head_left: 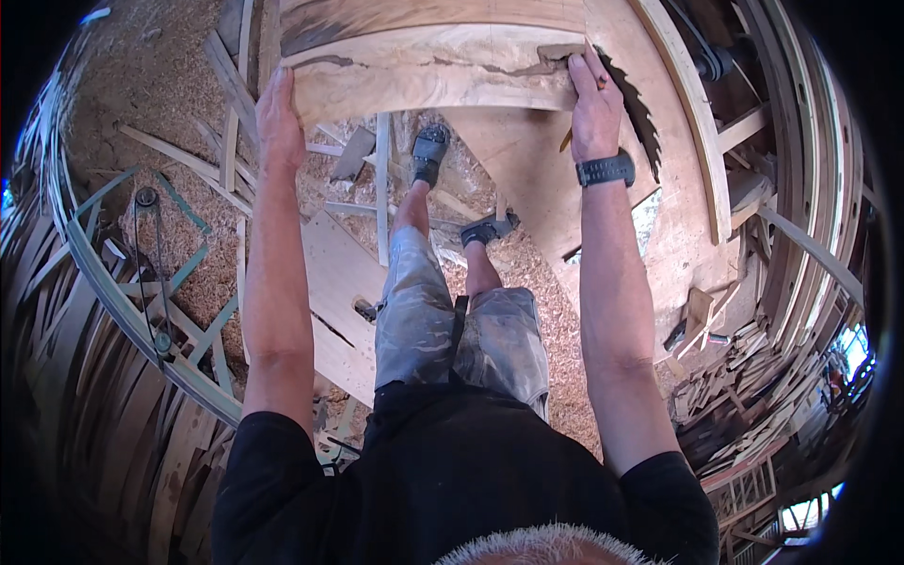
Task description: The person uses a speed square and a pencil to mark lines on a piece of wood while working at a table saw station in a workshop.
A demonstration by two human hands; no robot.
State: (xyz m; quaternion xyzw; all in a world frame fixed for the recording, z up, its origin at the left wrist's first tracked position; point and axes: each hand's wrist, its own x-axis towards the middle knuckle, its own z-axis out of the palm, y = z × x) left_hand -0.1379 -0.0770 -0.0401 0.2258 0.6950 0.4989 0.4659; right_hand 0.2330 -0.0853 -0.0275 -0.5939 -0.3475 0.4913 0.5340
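A wide wooden board (424,80) with a natural, uneven edge and a dark crack along its grain spans the space between my hands at the top of the view. My left hand (280,122) grips its left end, thumb along the near corner. At the right end, my right hand (597,118) holds the board with the thumb on top; a dark watch (605,170) is on that wrist. Just right of this hand, a large toothed saw blade (636,118) stands up through a plywood tabletop (527,160). The board's far side is cut off by the frame.
Wood shavings (565,377) and loose offcuts cover the floor round my feet. A pale slab (330,292) lies beside my left leg. Left is a green metal frame (202,254) with a belt. A long wooden rail (692,104) edges the saw table; stacked strips (734,386) lie right.
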